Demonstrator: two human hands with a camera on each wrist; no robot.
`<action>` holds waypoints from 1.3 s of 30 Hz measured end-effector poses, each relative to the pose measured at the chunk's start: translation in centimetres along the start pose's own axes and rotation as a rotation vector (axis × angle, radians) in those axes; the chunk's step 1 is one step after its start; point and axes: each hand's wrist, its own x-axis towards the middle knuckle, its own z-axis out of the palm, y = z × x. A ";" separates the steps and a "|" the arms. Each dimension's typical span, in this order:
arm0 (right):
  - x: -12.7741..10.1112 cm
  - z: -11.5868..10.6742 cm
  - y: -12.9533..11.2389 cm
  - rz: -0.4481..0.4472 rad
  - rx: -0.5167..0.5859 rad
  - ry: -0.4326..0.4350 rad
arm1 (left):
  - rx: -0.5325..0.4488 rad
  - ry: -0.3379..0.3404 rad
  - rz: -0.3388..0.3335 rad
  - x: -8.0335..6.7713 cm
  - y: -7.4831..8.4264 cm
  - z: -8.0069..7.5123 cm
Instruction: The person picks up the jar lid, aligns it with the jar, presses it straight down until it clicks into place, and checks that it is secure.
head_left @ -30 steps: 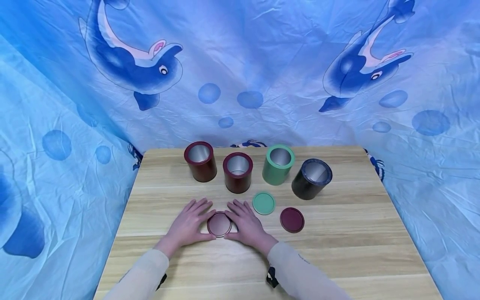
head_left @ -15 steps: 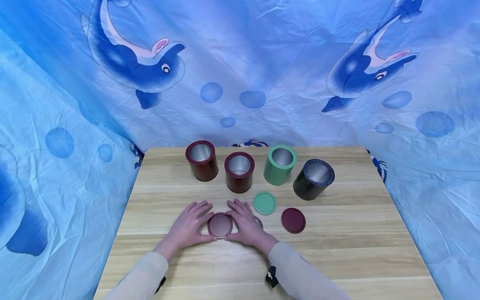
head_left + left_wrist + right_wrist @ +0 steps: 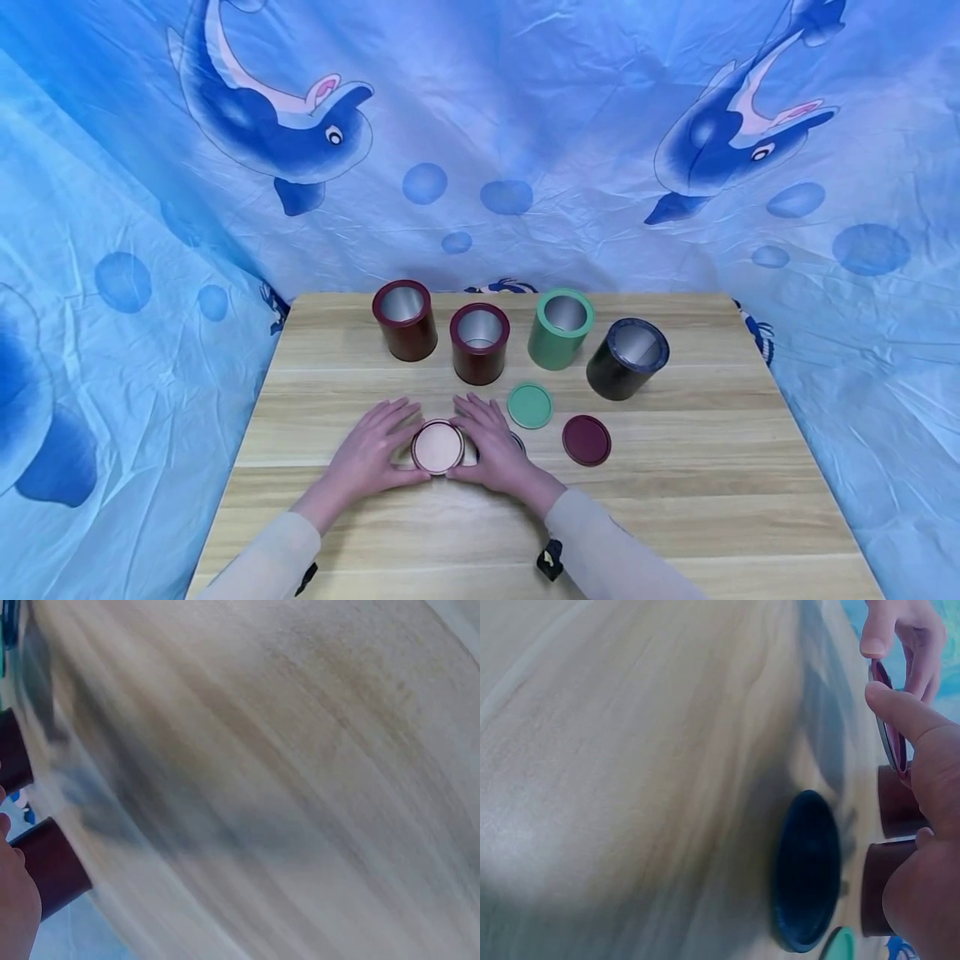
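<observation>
Between my two hands is a round dark red lid (image 3: 438, 447), its face shining pale in the head view. My left hand (image 3: 378, 450) grips its left edge with thumb and fingers; my right hand (image 3: 495, 454) pinches the right edge. In the right wrist view the lid (image 3: 889, 724) is seen nearly edge-on, raised off the table, with shadows below. A dark blue lid (image 3: 808, 870) lies on the wood beneath my right hand, mostly covered by that hand in the head view. The left wrist view catches only part of the left hand (image 3: 16, 900).
Along the back stand two dark red canisters (image 3: 405, 333), a green canister (image 3: 553, 346) and a black canister (image 3: 621, 375), all uncovered. A green lid (image 3: 530, 406) and another dark red lid (image 3: 587, 440) lie right of my hands. Blue dolphin-print cloth (image 3: 465, 125) surrounds the wooden table (image 3: 712, 500).
The held lid has shifted slightly up and left in the head view, and its face has turned from dull red to bright pale. Both hands keep their grip on it.
</observation>
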 end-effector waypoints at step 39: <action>8.9 -11.7 -3.8 -0.157 -0.028 0.063 | 0.023 0.267 0.111 7.0 -3.7 -10.7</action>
